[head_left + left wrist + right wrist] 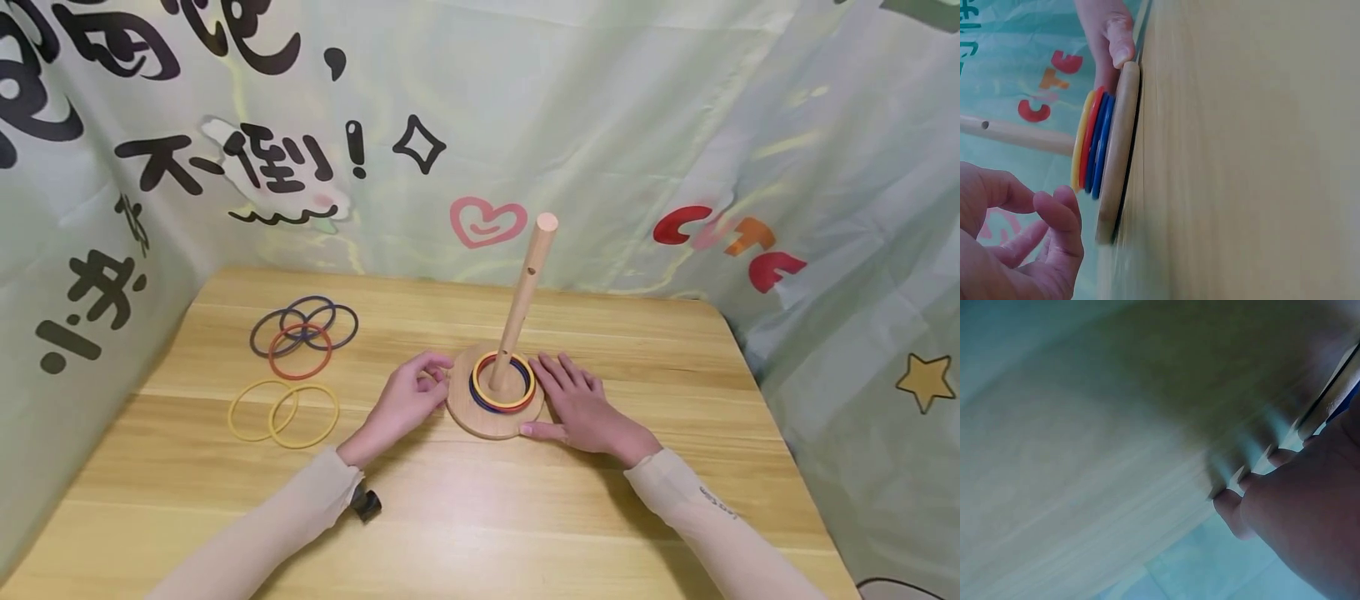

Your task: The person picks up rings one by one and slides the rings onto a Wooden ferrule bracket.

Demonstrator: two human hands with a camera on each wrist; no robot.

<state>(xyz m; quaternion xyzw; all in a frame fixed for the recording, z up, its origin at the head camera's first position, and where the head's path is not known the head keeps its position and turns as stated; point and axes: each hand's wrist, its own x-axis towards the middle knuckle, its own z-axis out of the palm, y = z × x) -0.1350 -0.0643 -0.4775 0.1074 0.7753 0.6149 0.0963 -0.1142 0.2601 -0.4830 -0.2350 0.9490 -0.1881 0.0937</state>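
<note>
A round wooden base (480, 418) carries an upright wooden peg (525, 292). Around the peg's foot lie stacked rings: a yellow ring (1081, 140) on top, a red ring (1092, 139) below it, and two blue rings (1106, 144) lowest. My left hand (408, 400) is at the base's left edge, its fingers loosely bent and holding nothing; in the left wrist view a gap shows between the fingertips and the rings. On the other side my right hand (588, 410) rests with fingers spread on the table, its thumb touching the base's edge. Its palm is hidden.
On the left of the wooden table (480, 517) lie overlapping loose rings: several blue rings (347, 310), a red ring (327, 358) and two yellow rings (335, 425). A printed curtain (585, 125) hangs behind and along both sides. A small black object (367, 505) sits at my left cuff.
</note>
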